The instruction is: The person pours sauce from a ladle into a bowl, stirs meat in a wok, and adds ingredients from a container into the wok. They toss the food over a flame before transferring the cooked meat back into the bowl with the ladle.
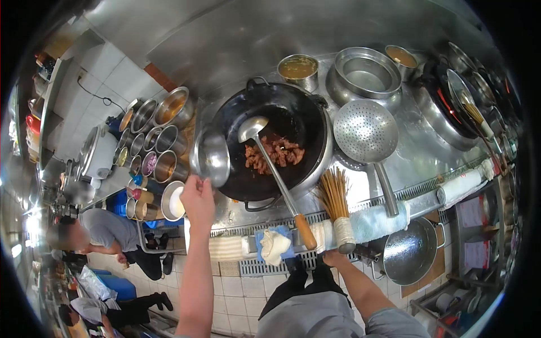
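Observation:
My left hand (198, 204) pinches the rim of a shiny metal bowl (214, 160), which is tilted on its side at the left edge of a black wok (236, 112). Browned meat pieces (270, 155) lie in the wok. A ladle (276, 177) leans across it, its wooden handle over the counter's front edge. Low at that edge is my right hand (336, 258), near the bound end of a bamboo brush (336, 197); its fingers are mostly hidden. A crumpled white cloth (275, 247) sits beside the ladle handle.
A perforated strainer (366, 132) rests right of the wok, before a metal pot (369, 73). Several ingredient containers (166, 141) crowd the left side. Rolled towels (375, 222) line the front rail. Another wok (410, 253) stands low right. Two people (115, 231) are at the left.

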### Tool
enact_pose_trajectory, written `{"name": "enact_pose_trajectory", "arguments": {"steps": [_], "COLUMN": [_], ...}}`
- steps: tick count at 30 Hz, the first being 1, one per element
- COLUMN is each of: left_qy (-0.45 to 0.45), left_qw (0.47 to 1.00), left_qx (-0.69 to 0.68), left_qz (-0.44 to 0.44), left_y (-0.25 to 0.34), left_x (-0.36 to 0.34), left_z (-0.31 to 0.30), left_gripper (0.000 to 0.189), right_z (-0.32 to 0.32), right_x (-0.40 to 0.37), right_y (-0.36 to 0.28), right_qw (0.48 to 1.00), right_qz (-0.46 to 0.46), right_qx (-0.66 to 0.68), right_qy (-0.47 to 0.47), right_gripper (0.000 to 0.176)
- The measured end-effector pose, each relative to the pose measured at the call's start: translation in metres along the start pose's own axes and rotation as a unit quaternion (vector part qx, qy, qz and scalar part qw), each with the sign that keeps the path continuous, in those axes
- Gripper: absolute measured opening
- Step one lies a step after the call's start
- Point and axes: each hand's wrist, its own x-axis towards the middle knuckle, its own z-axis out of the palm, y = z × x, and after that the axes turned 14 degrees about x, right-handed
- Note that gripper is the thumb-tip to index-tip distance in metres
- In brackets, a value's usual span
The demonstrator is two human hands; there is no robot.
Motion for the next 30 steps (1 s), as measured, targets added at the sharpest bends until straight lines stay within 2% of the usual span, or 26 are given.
{"name": "enact_pose_trajectory", "arguments": {"steps": [1,2,5,6,8,9,10,12,13,15,18,19,21,23,25,26,27,28,29,30], "left_qy": [-0.005,-0.002,-0.019,-0.013,0.028,0.035,0.049,0.074,0.074,0.106,0.163,0.178,0.212,0.254,0.328,0.373,0.415,0.440,0.498,0.549], "left_qw": [0.999,0.999,0.970,0.969,0.897,0.878,0.877,0.845,0.851,0.838,0.812,0.798,0.772,0.734,0.677,0.638,0.598,0.582,0.542,0.503], "left_qx": [0.033,0.035,-0.184,-0.182,-0.352,-0.383,-0.379,-0.420,-0.409,-0.417,-0.422,-0.423,-0.410,-0.403,-0.380,-0.366,-0.366,-0.354,-0.343,-0.333], "left_qz": [-0.004,-0.006,-0.160,-0.164,-0.267,-0.284,-0.292,-0.322,-0.322,-0.334,-0.369,-0.392,-0.437,-0.484,-0.538,-0.566,-0.580,-0.585,-0.584,-0.578], "left_y": [-0.013,-0.022,-0.049,-0.058,-0.054,-0.049,-0.051,-0.056,-0.057,-0.059,-0.079,-0.087,-0.101,-0.123,-0.126,-0.125,-0.131,-0.129,-0.125,-0.125], "left_x": [-0.008,-0.015,-0.030,-0.035,-0.048,-0.056,-0.066,-0.092,-0.106,-0.137,-0.198,-0.223,-0.276,-0.344,-0.406,-0.436,-0.473,-0.507,-0.538,-0.566], "left_z": [0.005,0.008,0.014,0.015,0.003,-0.006,-0.016,-0.035,-0.047,-0.072,-0.103,-0.112,-0.129,-0.143,-0.153,-0.159,-0.164,-0.172,-0.178,-0.182], "left_gripper": [0.015,0.015,0.014,0.014,0.013,0.011,0.011,0.010,0.010,0.010,0.010,0.011,0.013,0.012,0.008,0.006,0.006,0.006,0.007,0.008], "right_z": [0.004,-0.002,-0.008,-0.005,-0.013,-0.015,-0.025,-0.067,-0.083,-0.105,-0.068,-0.072,-0.104,-0.036,-0.071,-0.056,-0.054,-0.061,-0.061,-0.069], "right_x": [0.000,-0.003,-0.009,-0.006,-0.012,-0.016,-0.021,-0.032,-0.039,-0.050,-0.030,-0.028,-0.040,0.000,-0.015,-0.002,0.001,0.005,0.007,0.005], "right_y": [0.005,0.002,0.000,0.005,-0.002,-0.005,-0.011,-0.039,-0.054,-0.075,-0.049,-0.048,-0.079,-0.001,-0.031,-0.014,-0.007,-0.012,-0.014,-0.027], "right_qw": [0.996,0.995,0.992,0.991,0.995,0.988,0.988,0.992,0.990,0.995,0.992,0.986,0.993,0.995,0.993,0.992,0.988,0.979,0.991,0.992], "right_qz": [-0.054,-0.058,-0.096,-0.101,-0.094,-0.123,-0.134,-0.067,-0.077,-0.022,-0.004,0.002,0.054,-0.034,-0.072,-0.087,-0.145,-0.191,-0.116,-0.073], "right_qx": [0.011,0.010,-0.034,-0.037,-0.019,-0.004,-0.009,-0.036,-0.047,-0.048,-0.103,-0.090,0.006,-0.058,0.031,-0.029,-0.008,0.027,-0.041,-0.062], "right_qy": [0.077,0.076,0.079,0.075,0.006,0.093,0.082,-0.101,-0.109,-0.084,-0.078,-0.143,-0.105,-0.068,-0.087,-0.083,-0.055,-0.071,-0.055,-0.087], "right_gripper": [0.042,0.042,0.041,0.041,0.040,0.039,0.039,0.039,0.039,0.038,0.036,0.036,0.043,0.056,0.060,0.062,0.060,0.059,0.054,0.051]}}
